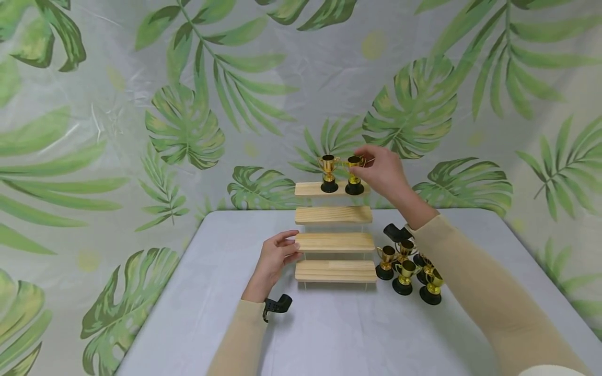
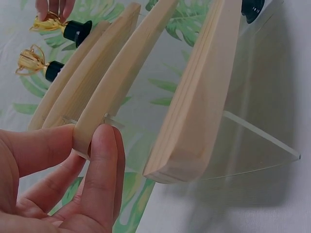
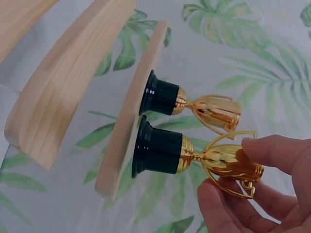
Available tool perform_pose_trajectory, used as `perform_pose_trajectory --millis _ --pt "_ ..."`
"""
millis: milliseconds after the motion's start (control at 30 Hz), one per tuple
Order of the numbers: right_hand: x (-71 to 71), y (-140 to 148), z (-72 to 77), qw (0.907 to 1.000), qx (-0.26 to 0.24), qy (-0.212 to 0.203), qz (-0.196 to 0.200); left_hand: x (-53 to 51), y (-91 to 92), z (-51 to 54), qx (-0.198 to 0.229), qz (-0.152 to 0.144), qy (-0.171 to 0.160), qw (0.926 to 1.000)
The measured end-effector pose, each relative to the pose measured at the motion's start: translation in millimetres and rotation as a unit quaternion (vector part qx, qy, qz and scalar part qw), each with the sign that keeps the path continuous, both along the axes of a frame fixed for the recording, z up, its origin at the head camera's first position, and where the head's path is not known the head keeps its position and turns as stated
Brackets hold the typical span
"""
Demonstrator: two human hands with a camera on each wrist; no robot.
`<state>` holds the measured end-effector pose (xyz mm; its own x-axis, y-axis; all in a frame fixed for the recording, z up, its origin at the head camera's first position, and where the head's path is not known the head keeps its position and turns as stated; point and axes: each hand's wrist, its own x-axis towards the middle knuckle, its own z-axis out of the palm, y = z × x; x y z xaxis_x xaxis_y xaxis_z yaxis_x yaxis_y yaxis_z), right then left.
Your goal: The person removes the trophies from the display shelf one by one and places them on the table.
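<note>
A stepped wooden display stand (image 1: 335,241) with clear supports stands on the white table. On its top shelf (image 1: 308,189) are two small gold trophy cups with black bases. My right hand (image 1: 383,169) pinches the right-hand trophy (image 3: 228,160) by its cup and handles; its base sits at the shelf. Just left of it, the other trophy (image 1: 328,172) stands upright, untouched. My left hand (image 1: 275,256) pinches the left end of the second shelf from the bottom (image 2: 112,92) between thumb and fingers. In the left wrist view, the right fingers show at the top left corner.
Several more gold trophies (image 1: 406,274) stand on the table (image 1: 329,329) to the right of the stand, partly hidden by my right forearm. A leaf-patterned curtain (image 1: 329,78) hangs behind the table. Each wrist wears a black camera mount (image 1: 278,304).
</note>
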<state>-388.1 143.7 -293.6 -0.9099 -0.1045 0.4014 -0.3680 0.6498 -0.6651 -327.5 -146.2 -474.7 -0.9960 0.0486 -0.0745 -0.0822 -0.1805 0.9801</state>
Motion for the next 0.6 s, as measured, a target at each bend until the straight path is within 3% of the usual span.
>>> perform_pose_trajectory --millis 600 --pt "41.5 26.6 1.2 0.9989 0.040 0.022 0.008 0.3 0.4 1.0 0.000 0.002 -0.007 1.0000"
